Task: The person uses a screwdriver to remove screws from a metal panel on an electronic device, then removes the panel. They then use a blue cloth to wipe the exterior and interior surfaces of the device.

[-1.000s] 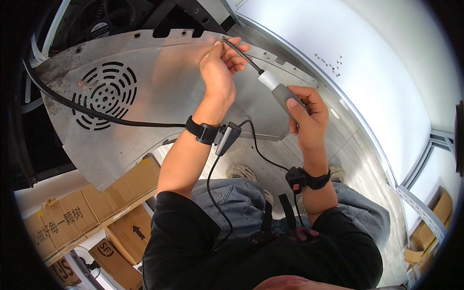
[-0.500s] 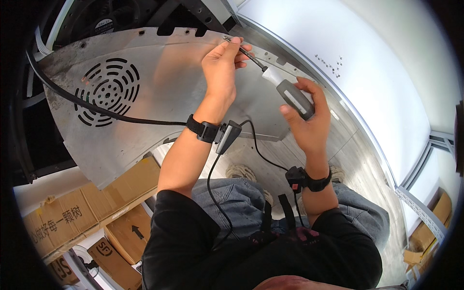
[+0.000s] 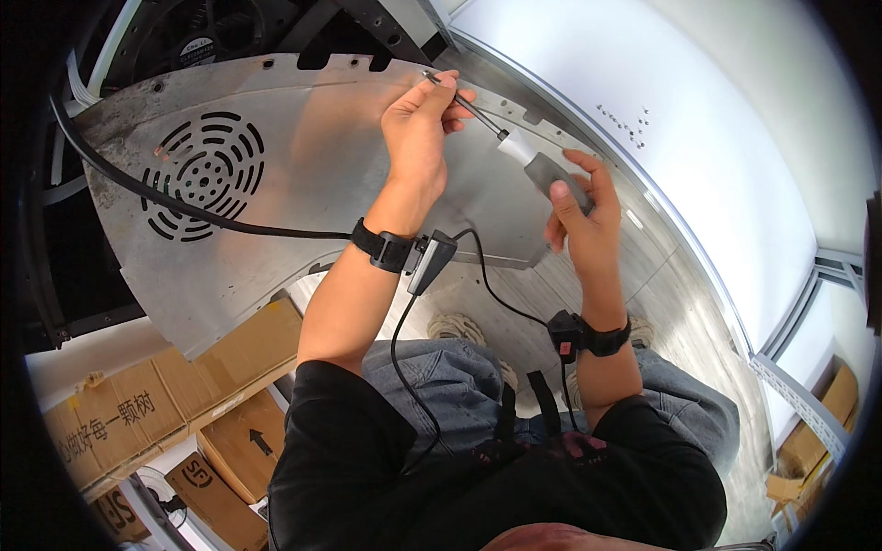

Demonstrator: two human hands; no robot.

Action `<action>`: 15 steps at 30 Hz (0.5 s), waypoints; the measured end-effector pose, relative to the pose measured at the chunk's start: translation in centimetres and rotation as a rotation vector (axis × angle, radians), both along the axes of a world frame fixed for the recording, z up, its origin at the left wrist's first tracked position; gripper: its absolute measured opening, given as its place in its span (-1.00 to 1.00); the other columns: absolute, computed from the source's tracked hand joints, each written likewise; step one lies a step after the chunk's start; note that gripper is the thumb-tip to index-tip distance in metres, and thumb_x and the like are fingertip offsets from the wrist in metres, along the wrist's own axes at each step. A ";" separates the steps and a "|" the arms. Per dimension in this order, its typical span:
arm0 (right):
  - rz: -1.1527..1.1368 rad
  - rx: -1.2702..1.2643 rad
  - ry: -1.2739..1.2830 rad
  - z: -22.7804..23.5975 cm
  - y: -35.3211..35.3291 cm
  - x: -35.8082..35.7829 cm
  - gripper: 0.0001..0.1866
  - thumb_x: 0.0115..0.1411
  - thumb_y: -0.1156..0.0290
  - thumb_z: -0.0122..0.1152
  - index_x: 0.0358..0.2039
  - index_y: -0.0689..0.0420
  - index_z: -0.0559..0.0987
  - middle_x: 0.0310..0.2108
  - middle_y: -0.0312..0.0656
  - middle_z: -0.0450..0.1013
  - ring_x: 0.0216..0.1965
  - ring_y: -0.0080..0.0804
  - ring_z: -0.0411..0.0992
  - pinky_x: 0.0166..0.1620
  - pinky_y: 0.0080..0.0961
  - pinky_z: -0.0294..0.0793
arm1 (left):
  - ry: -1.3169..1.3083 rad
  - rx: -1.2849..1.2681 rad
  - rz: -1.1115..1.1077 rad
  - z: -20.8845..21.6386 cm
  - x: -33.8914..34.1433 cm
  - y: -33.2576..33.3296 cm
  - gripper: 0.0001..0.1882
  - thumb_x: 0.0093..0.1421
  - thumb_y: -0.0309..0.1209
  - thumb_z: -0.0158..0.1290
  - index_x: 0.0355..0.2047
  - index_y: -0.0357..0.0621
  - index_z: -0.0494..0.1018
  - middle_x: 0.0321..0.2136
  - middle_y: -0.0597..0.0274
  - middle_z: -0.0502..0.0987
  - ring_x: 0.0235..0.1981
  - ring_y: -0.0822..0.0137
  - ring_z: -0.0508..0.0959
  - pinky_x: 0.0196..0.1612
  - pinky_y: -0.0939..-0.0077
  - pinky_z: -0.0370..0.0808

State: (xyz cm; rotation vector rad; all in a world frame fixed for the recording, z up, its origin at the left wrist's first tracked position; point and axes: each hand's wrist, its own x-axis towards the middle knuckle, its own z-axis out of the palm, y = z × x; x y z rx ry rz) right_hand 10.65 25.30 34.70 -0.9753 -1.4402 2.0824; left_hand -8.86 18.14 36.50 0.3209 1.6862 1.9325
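A screwdriver [image 3: 521,150] with a grey and white handle slants across the upper edge of a large metal panel [image 3: 322,174]. My left hand [image 3: 418,133] pinches the shaft close to its tip, thumb and forefinger together. At the tip there may be a small screw, too tiny to make out. My right hand [image 3: 593,216] is wrapped about the rear of the grey handle, thumb on top. Round vent slots [image 3: 204,179] are cut into the panel's left part. Both wrists wear black straps with small cabled devices.
Several small screws [image 3: 629,124] lie scattered on the white tabletop [image 3: 717,165] to the right. A thick black cable [image 3: 184,207] crosses the panel toward my left wrist. A dark fan [image 3: 207,41] sits behind the panel. Cardboard boxes [image 3: 230,344] stand at lower left.
My right hand's fingers have shifted around the handle, with the thumb now lying over it. The left hand has hardly moved.
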 end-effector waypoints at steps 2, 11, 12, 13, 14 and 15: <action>0.074 -0.145 -0.040 0.2 0.4 0.3 -0.48 0.01 0.55 0.32 0.01 0.10 0.41 -0.22 -0.20 0.37 -0.38 -0.56 0.39 -0.40 -0.63 0.41 | 0.002 -0.015 0.004 0.2 0.0 -0.1 -0.72 0.26 -0.32 0.01 -0.14 -0.28 0.47 -0.41 0.20 0.59 -0.50 0.50 0.48 -0.37 0.65 0.39; -0.035 0.555 -0.078 -2.1 -0.7 -0.5 -0.50 -0.08 0.67 0.29 -0.07 0.11 0.47 -0.25 -0.21 0.39 -0.20 -0.44 0.39 -0.11 -0.50 0.37 | -0.046 -0.008 0.021 0.4 0.1 0.0 -0.69 0.30 -0.32 -0.11 -0.12 -0.29 0.46 -0.38 0.14 0.59 -0.50 0.47 0.49 -0.38 0.61 0.37; -0.027 0.551 -0.071 -2.3 -0.8 -0.6 -0.51 -0.08 0.67 0.28 -0.07 0.12 0.47 -0.24 -0.20 0.41 -0.20 -0.42 0.40 -0.11 -0.50 0.37 | -0.048 -0.002 0.022 0.4 0.1 0.0 -0.68 0.31 -0.30 -0.11 -0.12 -0.29 0.46 -0.39 0.14 0.59 -0.50 0.47 0.49 -0.39 0.61 0.37; -0.018 0.548 -0.063 -2.4 -0.8 -0.7 -0.52 -0.07 0.67 0.28 -0.07 0.12 0.47 -0.24 -0.19 0.42 -0.20 -0.41 0.42 -0.12 -0.50 0.38 | -0.049 0.003 0.023 0.3 0.1 0.0 -0.67 0.31 -0.28 -0.12 -0.13 -0.29 0.46 -0.39 0.14 0.59 -0.50 0.48 0.49 -0.39 0.61 0.37; 0.000 0.465 -0.058 -2.3 -0.9 -0.7 -0.53 -0.06 0.67 0.27 -0.08 0.12 0.47 -0.24 -0.19 0.44 -0.21 -0.40 0.43 -0.12 -0.49 0.39 | -0.050 0.009 0.025 0.3 0.1 0.0 -0.66 0.32 -0.26 -0.13 -0.13 -0.29 0.46 -0.40 0.14 0.59 -0.51 0.48 0.49 -0.40 0.61 0.37; 0.018 0.381 -0.053 -2.2 -0.9 -0.7 -0.53 -0.05 0.67 0.27 -0.08 0.13 0.47 -0.23 -0.18 0.46 -0.21 -0.40 0.44 -0.13 -0.49 0.40 | -0.059 0.009 0.034 0.3 0.1 0.0 -0.65 0.32 -0.24 -0.14 -0.14 -0.28 0.47 -0.41 0.14 0.59 -0.51 0.48 0.48 -0.40 0.61 0.37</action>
